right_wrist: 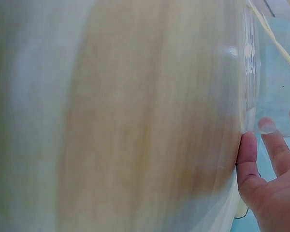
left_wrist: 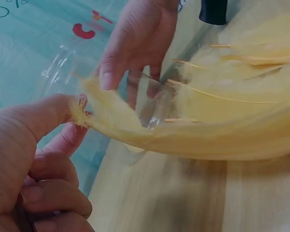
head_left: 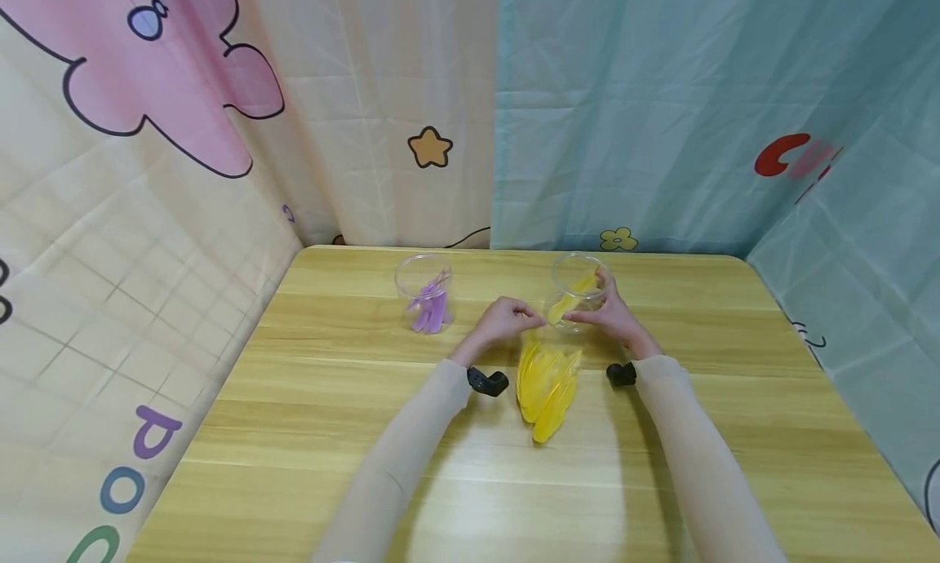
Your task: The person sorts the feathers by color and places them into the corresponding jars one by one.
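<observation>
Lying nearest us on the wooden table (head_left: pixel 279 465), just below the middle of the frame, is a pile of yellow feathers (head_left: pixel 547 387). Past it, near the center, our left hand (head_left: pixel 507 319) pinches one feather (left_wrist: pixel 198 146) by its fluffy end. Just right of that, our right hand (head_left: pixel 614 315) grips a clear cup (head_left: pixel 556 282) with another yellow feather (head_left: pixel 567 303) inside. Left of center, a second clear cup (head_left: pixel 402 286) holds purple feathers (head_left: pixel 432 306). Up top, we see curtains (head_left: pixel 631 114).
</observation>
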The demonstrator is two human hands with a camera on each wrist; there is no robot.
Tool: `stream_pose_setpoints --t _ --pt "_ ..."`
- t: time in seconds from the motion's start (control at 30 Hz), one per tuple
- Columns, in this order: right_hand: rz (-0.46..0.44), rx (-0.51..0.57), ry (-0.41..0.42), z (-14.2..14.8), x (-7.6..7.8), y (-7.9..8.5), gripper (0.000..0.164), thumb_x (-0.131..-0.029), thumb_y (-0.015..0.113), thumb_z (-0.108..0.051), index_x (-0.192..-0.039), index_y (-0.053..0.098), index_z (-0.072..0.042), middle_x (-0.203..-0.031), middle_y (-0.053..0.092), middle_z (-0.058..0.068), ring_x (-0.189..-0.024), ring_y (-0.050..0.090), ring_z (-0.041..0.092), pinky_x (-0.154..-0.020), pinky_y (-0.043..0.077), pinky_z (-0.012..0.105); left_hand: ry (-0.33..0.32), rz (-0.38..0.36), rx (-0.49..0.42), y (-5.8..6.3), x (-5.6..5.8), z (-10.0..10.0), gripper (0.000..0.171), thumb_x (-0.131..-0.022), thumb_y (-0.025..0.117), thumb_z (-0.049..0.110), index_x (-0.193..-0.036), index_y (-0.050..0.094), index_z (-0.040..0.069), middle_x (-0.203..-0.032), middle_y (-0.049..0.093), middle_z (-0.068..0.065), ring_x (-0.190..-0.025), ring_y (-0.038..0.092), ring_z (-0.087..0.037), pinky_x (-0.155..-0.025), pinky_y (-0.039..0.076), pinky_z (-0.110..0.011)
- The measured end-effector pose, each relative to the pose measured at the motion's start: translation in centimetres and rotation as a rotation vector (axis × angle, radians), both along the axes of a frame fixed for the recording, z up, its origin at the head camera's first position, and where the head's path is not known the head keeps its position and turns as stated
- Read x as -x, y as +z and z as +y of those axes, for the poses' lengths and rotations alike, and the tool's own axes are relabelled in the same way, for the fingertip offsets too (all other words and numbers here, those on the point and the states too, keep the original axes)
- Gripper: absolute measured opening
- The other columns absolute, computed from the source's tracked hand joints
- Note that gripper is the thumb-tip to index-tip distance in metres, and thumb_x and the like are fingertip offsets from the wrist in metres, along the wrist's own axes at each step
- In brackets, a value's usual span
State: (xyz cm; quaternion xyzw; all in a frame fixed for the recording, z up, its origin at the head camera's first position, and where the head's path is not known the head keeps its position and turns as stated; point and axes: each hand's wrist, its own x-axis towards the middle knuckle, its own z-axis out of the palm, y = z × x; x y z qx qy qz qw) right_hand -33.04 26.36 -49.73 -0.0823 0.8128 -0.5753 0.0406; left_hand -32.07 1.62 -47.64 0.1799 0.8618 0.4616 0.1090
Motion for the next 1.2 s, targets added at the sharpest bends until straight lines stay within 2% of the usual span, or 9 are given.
stream_pose_setpoints --t 0.13,0.3,0.5,0.6,0.7,0.87,0.97,1.1,1.2 --pt "0.004 0.0 0.001 0.0 0.1 0.0 0.117 -0.074 0.083 -0.02 -0.149 -0.006 -0.011 -0.152 0.003 0.024 -0.136 0.014 0.039 -0.11 0.013 0.053 0.017 -0.008 -0.073 0.7 0.3 -0.2 0.025 -0.085 0.071 0.035 -0.088 0.074 0.011 -0.088 0.067 0.004 -0.072 0.051 -0.011 -0.062 0.042 -0.023" --pt "-0.003 0.006 0.003 0.0 0.1 -0.1 0.117 -0.074 0.083 -0.02 -0.149 -0.006 -0.012 -0.151 0.004 0.025 -0.136 0.015 0.039 -0.11 0.014 0.052 0.029 -0.008 -0.156 2.7 0.6 -0.7 0.027 -0.085 0.071 0.035 -0.089 0.073 0.009 -0.089 0.067 0.001 -0.076 0.052 -0.012 -0.066 0.044 -0.025" --pt "-0.004 0.009 0.008 -0.1 0.1 -0.1 0.117 -0.074 0.083 -0.019 -0.149 -0.007 -0.013 -0.152 0.003 0.024 -0.136 0.016 0.039 -0.11 0.015 0.051 -0.041 0.008 -0.095 4.1 0.9 -1.6 0.029 -0.088 0.068 0.035 -0.092 0.073 0.007 -0.093 0.067 0.001 -0.083 0.055 -0.014 -0.076 0.046 -0.028" --pt "-0.004 0.006 0.005 -0.1 0.1 0.0 0.117 -0.074 0.083 -0.02 -0.149 -0.006 -0.013 -0.152 0.003 0.023 -0.137 0.015 0.038 -0.11 0.015 0.051 -0.058 0.002 -0.067 4.1 0.8 -2.0 0.028 -0.089 0.067 0.033 -0.093 0.073 0.006 -0.094 0.067 0.0 -0.085 0.056 -0.014 -0.077 0.047 -0.028" --pt "-0.009 0.004 0.003 -0.1 0.0 0.1 0.117 -0.074 0.083 -0.019 -0.15 -0.007 -0.013 -0.153 0.002 0.022 -0.138 0.012 0.038 -0.11 0.013 0.052 -0.039 0.003 -0.088 4.0 0.8 -2.2 0.028 -0.089 0.067 0.032 -0.095 0.073 0.005 -0.095 0.067 0.0 -0.086 0.056 -0.014 -0.077 0.046 -0.028" --pt "-0.01 0.011 0.002 0.0 0.0 0.1 0.117 -0.074 0.083 -0.018 -0.149 -0.007 -0.013 -0.153 0.001 0.023 -0.138 0.01 0.037 -0.11 0.012 0.052 0.079 0.022 -0.249 4.5 1.4 -1.2 0.029 -0.088 0.067 0.034 -0.097 0.072 0.007 -0.081 0.062 0.002 -0.076 0.051 -0.012 -0.068 0.043 -0.025" --pt "-0.008 0.011 -0.001 0.0 0.1 0.1 0.116 -0.075 0.082 -0.018 -0.149 -0.006 -0.013 -0.153 0.001 0.023 -0.138 0.011 0.037 -0.11 0.012 0.052 0.182 0.089 -0.398 5.4 2.0 0.1 0.028 -0.088 0.069 0.033 -0.097 0.072 0.007 -0.065 0.05 0.002 -0.061 0.043 -0.011 -0.056 0.037 -0.024" --pt "-0.013 0.009 -0.003 0.0 0.1 0.2 0.115 -0.075 0.082 -0.017 -0.149 -0.006 -0.013 -0.152 0.001 0.023 -0.137 0.01 0.038 -0.11 0.012 0.052 0.33 0.309 -0.578 6.6 2.7 2.1 0.024 -0.087 0.07 0.028 -0.095 0.073 0.006 -0.053 0.039 0.003 -0.047 0.031 -0.011 -0.049 0.031 -0.024" --pt "-0.02 0.009 -0.003 -0.1 0.1 0.3 0.116 -0.075 0.082 -0.018 -0.149 -0.007 -0.013 -0.152 0.0 0.023 -0.138 0.009 0.039 -0.11 0.011 0.053 0.427 0.462 -0.677 7.2 3.1 3.6 0.022 -0.088 0.07 0.027 -0.094 0.072 0.005 -0.05 0.035 0.002 -0.044 0.029 -0.012 -0.047 0.029 -0.024"
